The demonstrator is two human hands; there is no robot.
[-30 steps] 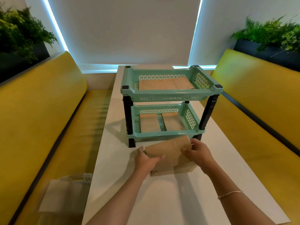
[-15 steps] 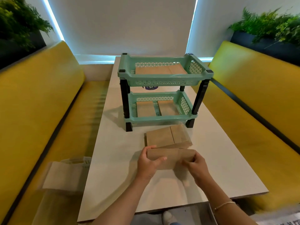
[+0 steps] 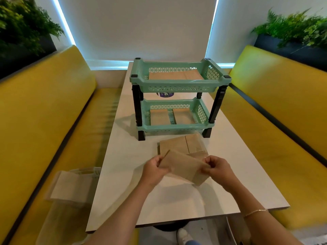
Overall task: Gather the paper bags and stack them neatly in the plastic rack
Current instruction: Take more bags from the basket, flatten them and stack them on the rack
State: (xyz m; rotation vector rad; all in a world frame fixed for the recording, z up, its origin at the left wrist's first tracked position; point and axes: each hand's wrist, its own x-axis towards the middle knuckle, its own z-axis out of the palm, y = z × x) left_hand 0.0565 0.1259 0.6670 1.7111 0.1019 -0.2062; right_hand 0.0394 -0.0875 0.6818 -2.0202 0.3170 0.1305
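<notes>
While both hands, left hand and right hand, pinch its ends, the paper bag runs left-right, tilted.

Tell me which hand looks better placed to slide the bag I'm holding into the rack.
Probably the right hand. It pinches the paper bag at the end nearer the rack; the left hand holds the other end. Both grip it, so the margin is small.
</notes>
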